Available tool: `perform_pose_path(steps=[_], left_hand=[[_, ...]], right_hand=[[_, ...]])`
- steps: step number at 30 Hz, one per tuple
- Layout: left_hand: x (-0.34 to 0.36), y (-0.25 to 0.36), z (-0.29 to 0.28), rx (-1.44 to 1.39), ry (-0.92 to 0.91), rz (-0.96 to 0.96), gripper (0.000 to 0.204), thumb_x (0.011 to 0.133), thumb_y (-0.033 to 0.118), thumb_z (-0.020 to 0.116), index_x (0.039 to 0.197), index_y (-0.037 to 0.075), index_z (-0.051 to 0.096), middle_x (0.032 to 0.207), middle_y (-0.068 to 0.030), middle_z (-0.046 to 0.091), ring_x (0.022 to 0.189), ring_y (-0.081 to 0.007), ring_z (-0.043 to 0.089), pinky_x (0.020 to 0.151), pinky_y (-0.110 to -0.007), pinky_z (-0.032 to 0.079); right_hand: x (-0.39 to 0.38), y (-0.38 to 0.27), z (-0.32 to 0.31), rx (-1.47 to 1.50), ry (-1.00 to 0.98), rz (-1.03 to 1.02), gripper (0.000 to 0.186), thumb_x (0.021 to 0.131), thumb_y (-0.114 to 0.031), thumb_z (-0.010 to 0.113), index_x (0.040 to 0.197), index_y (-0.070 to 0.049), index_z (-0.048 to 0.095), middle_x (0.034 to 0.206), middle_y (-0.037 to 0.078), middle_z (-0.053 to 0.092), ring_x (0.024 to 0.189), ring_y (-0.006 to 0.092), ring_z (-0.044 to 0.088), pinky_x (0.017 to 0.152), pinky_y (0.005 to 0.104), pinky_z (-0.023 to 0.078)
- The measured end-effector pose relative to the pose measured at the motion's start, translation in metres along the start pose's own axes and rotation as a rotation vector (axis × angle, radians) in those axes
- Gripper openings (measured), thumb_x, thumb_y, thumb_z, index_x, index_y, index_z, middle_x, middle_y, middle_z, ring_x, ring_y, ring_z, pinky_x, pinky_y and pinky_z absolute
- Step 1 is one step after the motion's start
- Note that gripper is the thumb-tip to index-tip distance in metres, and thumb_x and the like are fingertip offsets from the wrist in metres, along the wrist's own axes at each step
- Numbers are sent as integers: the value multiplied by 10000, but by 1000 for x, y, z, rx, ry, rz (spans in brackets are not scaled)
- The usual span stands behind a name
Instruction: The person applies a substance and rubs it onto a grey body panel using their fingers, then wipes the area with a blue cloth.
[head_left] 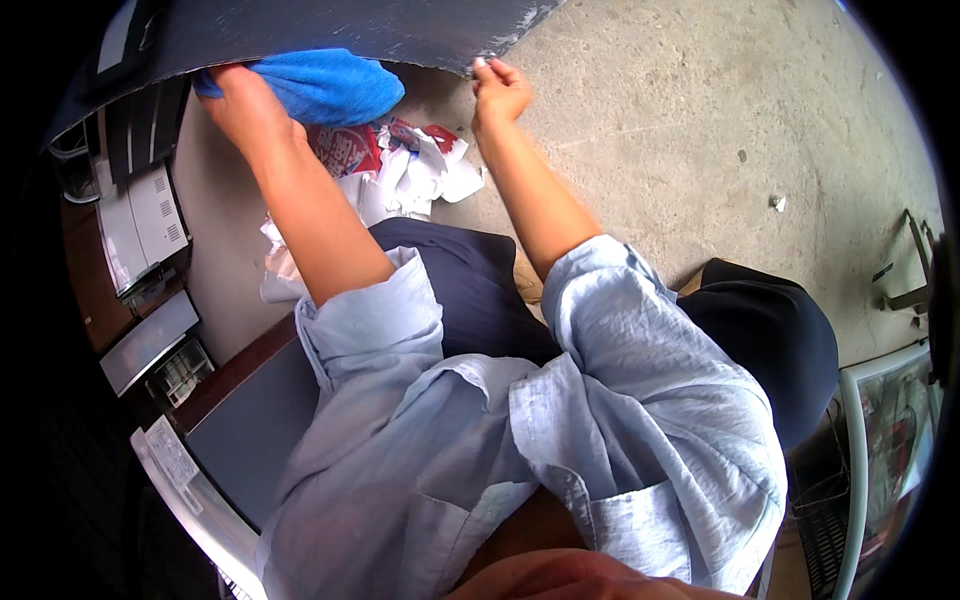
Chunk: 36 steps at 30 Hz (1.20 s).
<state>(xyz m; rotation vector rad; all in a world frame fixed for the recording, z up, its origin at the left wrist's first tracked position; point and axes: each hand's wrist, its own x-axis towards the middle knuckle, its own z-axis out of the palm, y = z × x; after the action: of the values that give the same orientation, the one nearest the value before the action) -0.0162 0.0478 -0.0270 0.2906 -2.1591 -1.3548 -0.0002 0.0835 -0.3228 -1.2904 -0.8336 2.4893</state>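
A blue cloth (pixel 335 88) is bunched up under the edge of a large dark panel (pixel 350 30) with scuffed, chipped borders. My left hand (pixel 240 100) is closed on the cloth, which shows on both sides of it. The panel hides those fingertips. At the panel's near right corner, my right hand (pixel 500 92) pinches the edge between thumb and fingers. Just below the cloth, torn white paper (pixel 410 175) and a red printed wrapper (pixel 345 148) lie crumpled on the concrete floor (pixel 680 140).
White and silver box-shaped appliances (pixel 140 225) line the left side. A dark-topped cabinet (pixel 255 430) stands close by my left side. At lower right is a glass-fronted frame (pixel 895 440). A small metal bracket (pixel 910 270) lies at the right, and a white scrap (pixel 778 203) sits on the floor.
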Motion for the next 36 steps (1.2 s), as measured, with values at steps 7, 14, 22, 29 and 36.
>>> perform_pose_path(steps=[7,14,22,29,36], left_hand=[[-2,1,-4,-13,23,-23,803,910,525,584,1443,-28,352,1394,-210,503,1232,-332,558,1040,-409,455],[-1,0,-1,-31,2,-10,783,917,524,570,1450,-8,357,1394,-201,507,1222,-325,566,1038,-405,459],[-10,10,5,-37,-4,-19,720,933,490,554,1428,-10,396,1387,-191,517,1219,-314,568,1029,-391,464],[5,-7,-2,-39,26,27,720,934,483,558,1423,-19,393,1377,-184,525,1196,-319,581,1022,-390,469],[-1,-2,-1,-72,14,23,705,932,461,577,1414,-20,398,1353,-180,543,1186,-298,586,1014,-383,474]], right_hand=[[-28,-23,5,52,-53,77,209,762,21,797,938,2,687,809,55,679,751,120,624,685,246,516],[-54,-35,18,-45,-182,-202,180,789,35,770,954,19,701,907,84,698,805,138,643,759,264,527],[-10,-10,-2,56,-14,73,161,777,41,774,909,21,685,818,74,690,737,132,643,696,251,529],[-19,-14,-1,-36,-115,-66,127,792,27,769,891,25,691,821,74,689,731,132,637,678,266,531],[-40,-12,-2,-170,-274,-286,101,782,38,759,858,27,693,815,88,688,724,134,637,668,271,528]])
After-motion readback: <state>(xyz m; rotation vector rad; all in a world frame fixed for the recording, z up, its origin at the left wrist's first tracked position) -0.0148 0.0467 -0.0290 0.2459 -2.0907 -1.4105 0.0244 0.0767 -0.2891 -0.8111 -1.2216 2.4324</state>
